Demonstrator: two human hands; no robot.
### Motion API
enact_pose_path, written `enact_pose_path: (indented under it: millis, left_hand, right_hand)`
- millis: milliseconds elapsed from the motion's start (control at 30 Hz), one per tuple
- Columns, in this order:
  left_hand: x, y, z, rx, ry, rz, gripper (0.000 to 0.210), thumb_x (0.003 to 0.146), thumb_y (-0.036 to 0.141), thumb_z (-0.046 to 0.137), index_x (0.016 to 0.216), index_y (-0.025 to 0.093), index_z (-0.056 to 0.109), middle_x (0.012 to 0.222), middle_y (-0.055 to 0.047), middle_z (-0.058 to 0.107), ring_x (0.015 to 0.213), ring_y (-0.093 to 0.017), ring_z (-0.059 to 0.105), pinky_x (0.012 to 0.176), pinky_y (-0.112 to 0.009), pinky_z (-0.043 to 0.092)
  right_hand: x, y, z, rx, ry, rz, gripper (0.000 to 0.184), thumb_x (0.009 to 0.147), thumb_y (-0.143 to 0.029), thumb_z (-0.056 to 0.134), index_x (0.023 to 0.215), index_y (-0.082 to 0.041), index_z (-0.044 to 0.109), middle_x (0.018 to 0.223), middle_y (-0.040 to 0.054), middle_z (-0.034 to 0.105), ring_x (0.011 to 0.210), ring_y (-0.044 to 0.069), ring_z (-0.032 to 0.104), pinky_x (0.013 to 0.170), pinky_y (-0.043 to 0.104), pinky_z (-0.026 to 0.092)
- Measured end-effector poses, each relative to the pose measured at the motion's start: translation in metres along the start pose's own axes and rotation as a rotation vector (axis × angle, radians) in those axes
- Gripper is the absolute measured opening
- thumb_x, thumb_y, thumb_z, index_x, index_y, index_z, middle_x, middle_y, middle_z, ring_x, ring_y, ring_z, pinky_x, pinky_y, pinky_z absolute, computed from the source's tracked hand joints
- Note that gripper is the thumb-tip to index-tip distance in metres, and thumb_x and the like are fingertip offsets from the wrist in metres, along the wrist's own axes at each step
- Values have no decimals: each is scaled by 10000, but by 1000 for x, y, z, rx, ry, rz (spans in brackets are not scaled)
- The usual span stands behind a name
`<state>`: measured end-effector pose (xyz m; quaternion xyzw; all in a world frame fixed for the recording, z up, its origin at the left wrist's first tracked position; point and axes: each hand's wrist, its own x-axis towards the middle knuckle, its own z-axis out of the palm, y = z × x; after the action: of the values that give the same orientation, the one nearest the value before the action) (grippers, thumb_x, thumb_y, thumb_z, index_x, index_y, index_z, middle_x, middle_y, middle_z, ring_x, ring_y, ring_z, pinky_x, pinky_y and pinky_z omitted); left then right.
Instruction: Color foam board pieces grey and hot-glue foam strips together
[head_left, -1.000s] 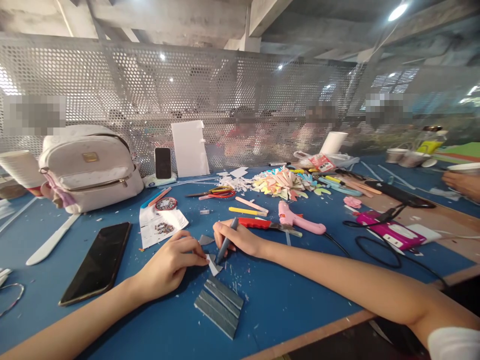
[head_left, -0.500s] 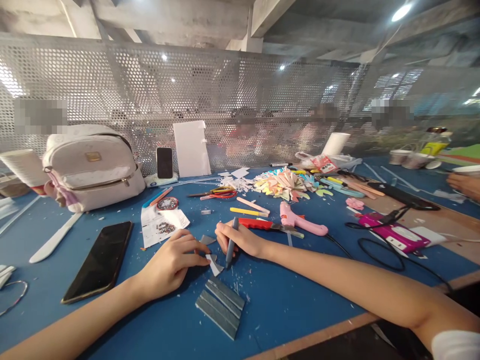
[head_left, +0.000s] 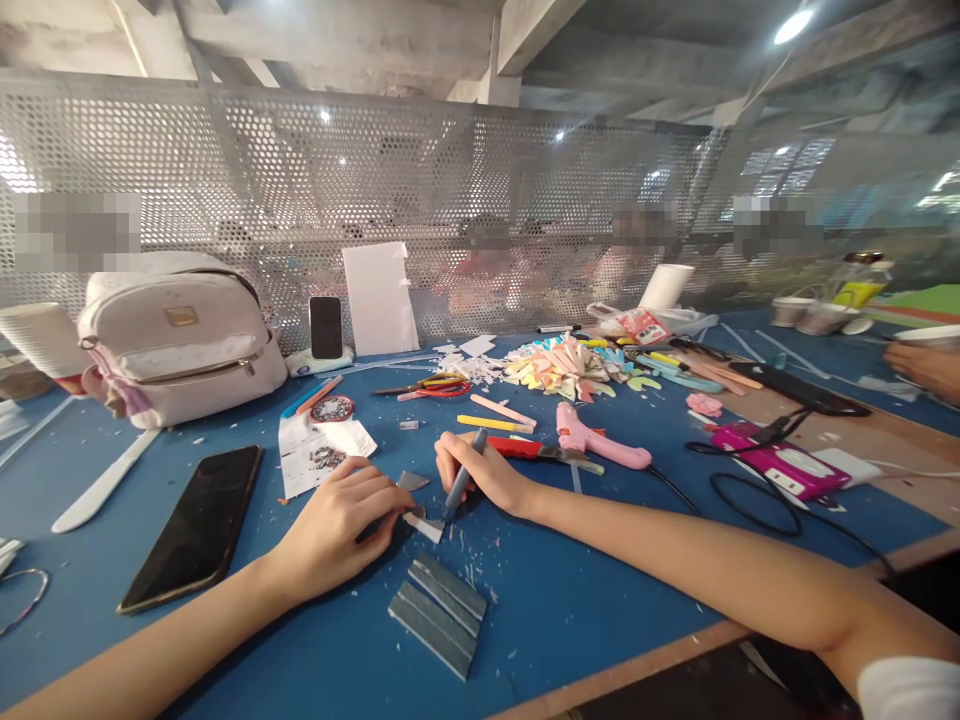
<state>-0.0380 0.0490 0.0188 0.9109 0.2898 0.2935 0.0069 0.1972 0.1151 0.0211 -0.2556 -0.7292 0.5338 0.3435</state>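
Observation:
My right hand (head_left: 491,478) is closed round a grey marker pen (head_left: 458,482), held slanted with its lower end at a small white and grey piece (head_left: 426,526). That piece looks like paper or thin card, and my left hand (head_left: 346,520) pinches its left edge near the table. Behind it lies another grey scrap (head_left: 412,480). Nearer to me, grey textured strips (head_left: 442,615) rest side by side on the blue table (head_left: 600,610), with pale crumbs around them.
A pink glue gun (head_left: 600,440) and a red-handled knife (head_left: 517,447) lie beyond my right hand. Left are a phone (head_left: 191,525) and a white backpack (head_left: 180,340). Coloured paper scraps (head_left: 562,365), scissors (head_left: 442,386) and a magenta power strip (head_left: 776,460) lie further off. Another person's hand (head_left: 922,370) shows far right.
The marker has tilted further over, its top leaning right and its lower end moving left onto the small piece. That piece has turned, and my left fingers have drawn slightly left.

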Motion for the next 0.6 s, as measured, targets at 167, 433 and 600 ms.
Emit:
enact_pose_path:
  millis: [167,433,600]
  left_hand:
    - [0,-4,3,21,2,22,93,1014,205,602,965,158,666,901,3,684,811,-164,659,872,-398,538]
    - [-1,-7,3,28,32,45,100,1012,205,618,954,156,682,914,-1,696,822,-158,672,864,-387,555]
    - [-1,-6,2,31,40,55,120,1018,193,602,934,159,681,896,6,696,806,-157,664,865,-384,537]
  right_hand:
    - [0,-2,2,20,-73,45,574,985,-679,418,750,-181,580,549,2,635,453,119,565,417,209,297]
    - [3,-3,3,7,-137,78,552,926,-683,546,771,-160,630,599,5,650,497,113,564,500,218,425]
    - [3,1,1,-10,-130,90,633,991,-638,439,628,-154,622,467,-1,588,400,96,488,436,217,343]
